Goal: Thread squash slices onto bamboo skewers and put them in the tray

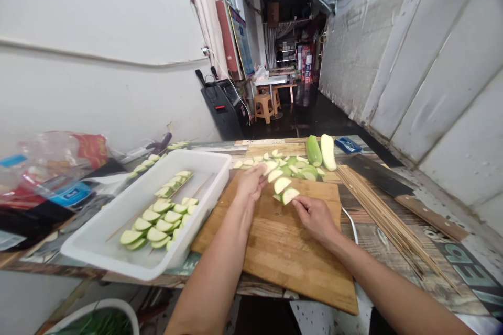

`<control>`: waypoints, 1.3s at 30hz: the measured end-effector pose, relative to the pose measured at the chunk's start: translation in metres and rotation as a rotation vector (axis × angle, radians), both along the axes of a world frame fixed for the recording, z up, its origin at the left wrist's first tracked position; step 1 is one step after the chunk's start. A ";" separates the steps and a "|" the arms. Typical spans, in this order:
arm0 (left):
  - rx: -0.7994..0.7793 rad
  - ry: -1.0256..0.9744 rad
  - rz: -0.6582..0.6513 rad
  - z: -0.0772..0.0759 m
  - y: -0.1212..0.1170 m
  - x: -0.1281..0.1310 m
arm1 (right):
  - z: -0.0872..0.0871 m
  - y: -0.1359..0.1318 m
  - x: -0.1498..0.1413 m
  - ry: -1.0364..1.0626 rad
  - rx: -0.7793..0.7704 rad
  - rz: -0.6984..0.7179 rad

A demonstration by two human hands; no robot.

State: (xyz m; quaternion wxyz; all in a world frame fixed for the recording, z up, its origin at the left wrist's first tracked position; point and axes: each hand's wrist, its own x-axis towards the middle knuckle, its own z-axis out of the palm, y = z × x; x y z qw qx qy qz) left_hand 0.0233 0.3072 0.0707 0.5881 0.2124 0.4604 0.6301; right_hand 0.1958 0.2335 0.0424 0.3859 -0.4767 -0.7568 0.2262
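Half-moon zucchini slices, green-skinned and pale inside, hang in a spaced row between my hands above the wooden cutting board. A stick through them cannot be made out. My right hand is closed in a pinch at the nearest slice of the row. At the far end of the row is my left hand, its fingers drawn together, partly hidden, beside the slices. Behind the row lies a pile of cut zucchini at the board's far edge.
To the left, a white plastic tray holds skewered slices. Bamboo skewers and a cleaver lie to the right. Two larger zucchini pieces and a blue item are at the back. Plastic packaging sits far left.
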 end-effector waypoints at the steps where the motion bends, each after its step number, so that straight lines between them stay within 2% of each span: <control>1: 0.000 0.010 -0.001 -0.001 0.000 0.000 | 0.000 0.000 0.000 0.000 0.001 -0.002; 15: 0.011 0.006 -0.040 0.001 -0.003 0.003 | -0.001 0.001 0.000 0.040 0.002 -0.020; 18: 0.079 -0.053 -0.048 0.005 -0.005 0.008 | 0.001 0.002 -0.001 0.064 0.022 -0.021; 21: 0.149 -0.152 -0.149 0.009 -0.009 0.015 | 0.003 0.004 -0.002 0.113 0.044 -0.041; 23: 0.137 -0.182 -0.239 0.010 -0.011 0.020 | 0.004 0.005 -0.002 0.149 0.041 -0.052; 25: 0.111 -0.185 -0.260 0.010 -0.013 0.024 | 0.004 0.005 -0.001 0.170 0.028 -0.056; 33: 0.013 -0.191 -0.150 0.011 -0.015 0.036 | 0.003 0.003 -0.002 0.164 0.026 -0.003; 39: -0.022 -0.164 -0.053 0.011 -0.015 0.040 | -0.001 0.004 -0.001 0.113 0.032 -0.019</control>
